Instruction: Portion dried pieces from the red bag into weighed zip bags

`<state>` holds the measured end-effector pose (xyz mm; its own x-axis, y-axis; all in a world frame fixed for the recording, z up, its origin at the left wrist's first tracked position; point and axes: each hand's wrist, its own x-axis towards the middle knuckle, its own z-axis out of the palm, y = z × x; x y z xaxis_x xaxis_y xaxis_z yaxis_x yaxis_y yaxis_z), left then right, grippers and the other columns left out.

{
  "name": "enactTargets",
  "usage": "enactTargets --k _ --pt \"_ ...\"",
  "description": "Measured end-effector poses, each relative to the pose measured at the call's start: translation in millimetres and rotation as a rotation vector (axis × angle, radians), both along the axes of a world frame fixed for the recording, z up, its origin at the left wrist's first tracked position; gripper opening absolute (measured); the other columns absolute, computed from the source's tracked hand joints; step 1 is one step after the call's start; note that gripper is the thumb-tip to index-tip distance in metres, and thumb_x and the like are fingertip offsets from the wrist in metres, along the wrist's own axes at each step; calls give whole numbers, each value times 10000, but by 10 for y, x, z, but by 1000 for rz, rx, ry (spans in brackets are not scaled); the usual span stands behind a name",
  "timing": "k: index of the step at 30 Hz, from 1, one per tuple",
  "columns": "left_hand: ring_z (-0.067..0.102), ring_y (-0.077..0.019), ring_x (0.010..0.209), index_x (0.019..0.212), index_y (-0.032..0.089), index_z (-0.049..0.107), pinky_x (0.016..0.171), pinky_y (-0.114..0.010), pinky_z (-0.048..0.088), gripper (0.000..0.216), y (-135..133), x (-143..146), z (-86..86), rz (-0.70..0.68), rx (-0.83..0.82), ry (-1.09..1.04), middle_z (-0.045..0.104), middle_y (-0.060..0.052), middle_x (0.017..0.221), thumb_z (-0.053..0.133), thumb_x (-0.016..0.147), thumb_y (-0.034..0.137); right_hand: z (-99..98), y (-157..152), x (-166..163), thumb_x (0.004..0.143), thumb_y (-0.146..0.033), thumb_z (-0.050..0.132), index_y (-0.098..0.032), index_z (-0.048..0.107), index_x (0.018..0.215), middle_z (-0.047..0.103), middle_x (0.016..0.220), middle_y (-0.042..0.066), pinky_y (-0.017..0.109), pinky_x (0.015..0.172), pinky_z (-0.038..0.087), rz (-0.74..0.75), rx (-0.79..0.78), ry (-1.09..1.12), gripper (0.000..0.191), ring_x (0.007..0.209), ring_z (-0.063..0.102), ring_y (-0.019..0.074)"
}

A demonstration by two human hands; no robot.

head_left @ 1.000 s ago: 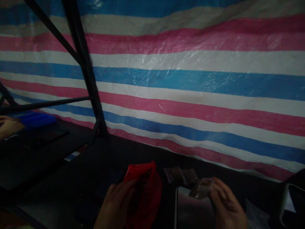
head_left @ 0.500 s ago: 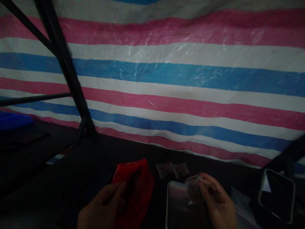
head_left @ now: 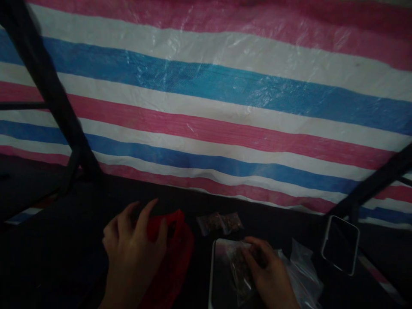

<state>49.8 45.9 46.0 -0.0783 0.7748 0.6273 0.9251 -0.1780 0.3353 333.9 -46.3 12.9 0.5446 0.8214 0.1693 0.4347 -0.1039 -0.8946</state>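
Note:
My left hand [head_left: 133, 244] is raised over the left side of a red plastic bag [head_left: 175, 253], its fingers spread and nothing in them. Dark contents show dimly in the bag's mouth. My right hand [head_left: 268, 272] pinches the top edge of a small clear zip bag [head_left: 240, 270] with brownish bits inside. That zip bag lies over a flat dark device with a pale rim [head_left: 212, 270]; I cannot tell its kind. Behind the device, two small filled zip bags [head_left: 210, 223] lie side by side on the dark surface.
Several clear plastic bags [head_left: 304, 270] lie right of my right hand. Farther right is a phone-like object with a pale frame [head_left: 341, 244]. Striped sheeting [head_left: 206, 124] hangs behind the dark tabletop [head_left: 128, 189], with dark posts [head_left: 64, 111] at both sides.
My left hand has come away from the red bag's edge and spread its fingers. My right hand has lowered the zip bag onto the flat device. The view has shifted right and down.

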Motion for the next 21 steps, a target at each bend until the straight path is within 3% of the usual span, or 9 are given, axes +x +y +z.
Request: enactTargets --k 2,5,8,10,12,14,16,18,21 --pt "518 -532 1372 1466 159 574 987 -713 494 567 11 -52 -39 79 -136 -52 549 -283 1493 497 996 467 47 -10 37 777 -470 734 -239 838 1002 750 881 59 382 814 584 -48 59 -122 339 841 717 266" --pt "729 -435 1123 1376 178 650 930 -568 566 563 45 -169 -110 -34 -456 -297 759 -205 1241 504 948 514 204 -25 -77 851 -441 686 -248 821 1003 740 918 65 385 855 581 -19 77 -207 280 894 718 268" --pt "801 -332 916 1153 241 754 833 -415 592 431 87 -261 -149 -146 -589 -580 846 -105 1033 570 871 509 220 -7 -512 840 -352 742 -308 807 1033 765 996 38 348 848 590 277 -20 -258 208 935 735 257" --pt "806 -298 871 1038 264 774 769 -362 595 377 108 -293 -161 -174 -556 -669 859 -66 963 607 821 523 91 26 -902 672 -342 914 -388 766 1218 766 1140 25 372 913 591 563 -46 -373 568 1049 732 298" --pt "804 -275 837 974 265 776 731 -332 602 363 120 -313 -165 -178 -511 -736 860 -43 917 632 779 535 -71 71 -1230 557 -345 985 -419 752 1257 776 1162 40 462 962 585 658 -52 -529 742 1054 738 357" --pt "798 -265 826 924 255 773 736 -323 613 350 113 -325 -152 -162 -469 -803 854 -35 892 654 743 529 -151 111 -1390 628 -247 930 -356 810 1076 797 1087 58 477 965 579 591 -60 -589 477 1033 751 370" --pt "790 -263 816 927 240 765 722 -328 626 375 79 -328 -117 -121 -424 -880 841 -37 885 664 744 551 -93 128 -1368 771 -140 761 -299 795 947 802 962 44 383 864 595 449 -23 -542 239 914 775 297" --pt "781 -264 844 1023 231 744 706 -336 632 452 24 -317 -66 -53 -351 -951 826 -43 947 644 796 608 65 117 -1252 877 -119 607 -278 761 970 795 906 27 291 739 579 303 98 -463 240 804 769 224" --pt "753 -259 944 1143 263 701 779 -348 632 492 -52 -288 -16 39 -206 -995 785 -25 1066 630 848 650 284 92 -1147 961 -209 563 -283 739 1017 786 918 14 252 761 572 100 317 -407 199 819 753 190"
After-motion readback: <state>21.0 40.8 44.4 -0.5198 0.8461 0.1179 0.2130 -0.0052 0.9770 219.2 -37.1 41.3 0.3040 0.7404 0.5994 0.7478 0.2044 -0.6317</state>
